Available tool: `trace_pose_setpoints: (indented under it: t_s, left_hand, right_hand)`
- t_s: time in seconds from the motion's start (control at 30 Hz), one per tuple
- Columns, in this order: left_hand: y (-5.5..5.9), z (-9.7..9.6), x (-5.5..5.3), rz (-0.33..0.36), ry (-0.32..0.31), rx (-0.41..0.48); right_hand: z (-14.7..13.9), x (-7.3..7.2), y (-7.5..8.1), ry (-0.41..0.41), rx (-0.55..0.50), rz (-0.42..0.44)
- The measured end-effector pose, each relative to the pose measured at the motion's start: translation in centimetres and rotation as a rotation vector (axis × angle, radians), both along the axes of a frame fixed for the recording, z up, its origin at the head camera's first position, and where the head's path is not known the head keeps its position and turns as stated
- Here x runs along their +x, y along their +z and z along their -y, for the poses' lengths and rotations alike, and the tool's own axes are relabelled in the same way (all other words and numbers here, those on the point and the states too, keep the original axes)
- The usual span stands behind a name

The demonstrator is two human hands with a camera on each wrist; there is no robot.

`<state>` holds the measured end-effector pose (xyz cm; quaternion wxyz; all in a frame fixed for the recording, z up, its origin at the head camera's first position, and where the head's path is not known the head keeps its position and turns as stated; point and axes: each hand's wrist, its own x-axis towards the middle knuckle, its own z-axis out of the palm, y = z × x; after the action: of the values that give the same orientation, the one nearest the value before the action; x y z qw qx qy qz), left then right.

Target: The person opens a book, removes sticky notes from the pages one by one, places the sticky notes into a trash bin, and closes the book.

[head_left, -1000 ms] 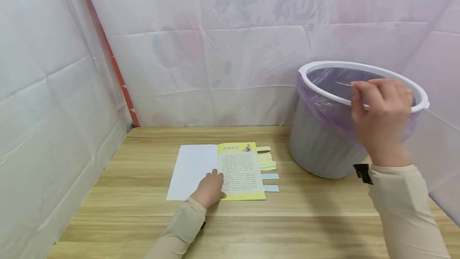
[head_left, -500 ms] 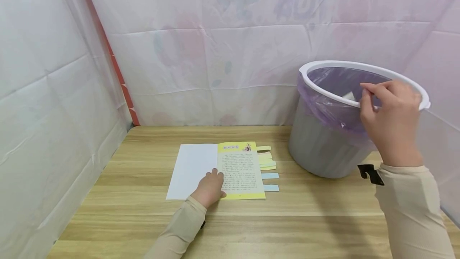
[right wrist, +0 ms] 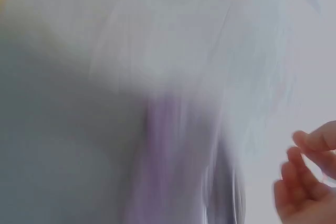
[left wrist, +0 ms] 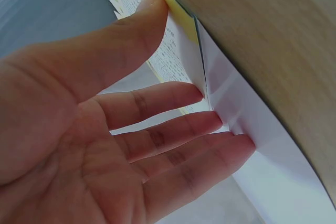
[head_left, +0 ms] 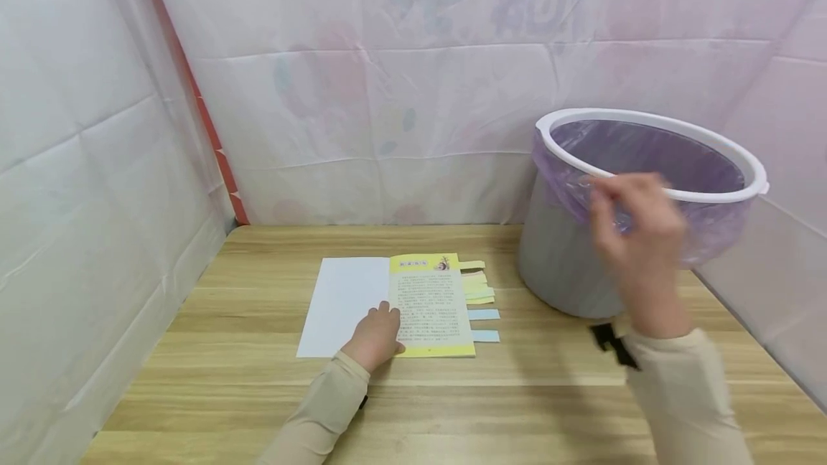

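An open booklet [head_left: 434, 307] lies on the wooden table, a blank white page on its left and a yellow-bordered page of print on its right. My left hand [head_left: 375, 336] rests on it near the fold. In the left wrist view, its fingertips [left wrist: 244, 142] touch the white page by the fold while the thumb reaches over the printed page. Sticky tabs [head_left: 484, 314] in yellow, green and blue stick out from the right edge. In front of the grey trash bin [head_left: 568, 257], my right hand [head_left: 646, 250] is blurred, its fingers loosely bent, holding nothing that I can see.
A white ring [head_left: 704, 197] holds a purple bag [head_left: 711, 232] over the bin's rim. The bin stands at the table's back right. Pale plastic sheeting [head_left: 452, 106] hangs behind the table [head_left: 213, 379] and along both sides.
My right hand first pinched a thin strip over the bin, then let it go; a pale piece showed inside the bin. Now the hand has come left and down. The left hand stays put.
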<state>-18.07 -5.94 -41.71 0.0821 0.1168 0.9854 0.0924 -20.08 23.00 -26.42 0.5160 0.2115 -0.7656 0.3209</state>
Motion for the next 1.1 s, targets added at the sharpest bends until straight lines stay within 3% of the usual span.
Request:
trace_pose_setpoints:
  t_s: [0.07, 0.17, 0.27, 0.37, 0.5, 0.6, 0.97, 1.1]
  left_hand:
    - [0.0, 0.0, 0.0, -0.006, -0.001, 0.004]
    - [0.1, 0.0, 0.1, -0.010, -0.006, 0.004]
    - [0.3, 0.1, 0.3, -0.006, -0.009, 0.001]
    - [0.5, 0.0, 0.3, -0.001, -0.008, -0.004]
    - [0.6, 0.0, 0.4, 0.001, -0.002, -0.006]
    - [0.5, 0.1, 0.2, 0.002, -0.005, -0.006]
    - [0.3, 0.2, 0.1, -0.006, -0.001, 0.010]
    - [0.3, 0.1, 0.1, -0.002, 0.001, 0.003]
  right_hand:
    - [1.9, 0.0, -2.1, 0.159, 0.037, 0.204]
    - [4.0, -0.7, -5.6, 0.341, 0.086, 0.651]
    - [5.1, -2.1, -8.8, 0.379, 0.108, 1.038]
    - [5.8, -3.4, -11.2, 0.373, 0.049, 1.245]
    - [6.3, -4.4, -13.3, 0.395, -0.053, 1.363]
    - [6.5, -4.7, -13.9, 0.407, -0.072, 1.400]
    - [7.5, -4.7, -14.1, 0.393, -0.079, 1.444]
    - [7.3, -4.4, -13.9, 0.373, -0.072, 1.415]
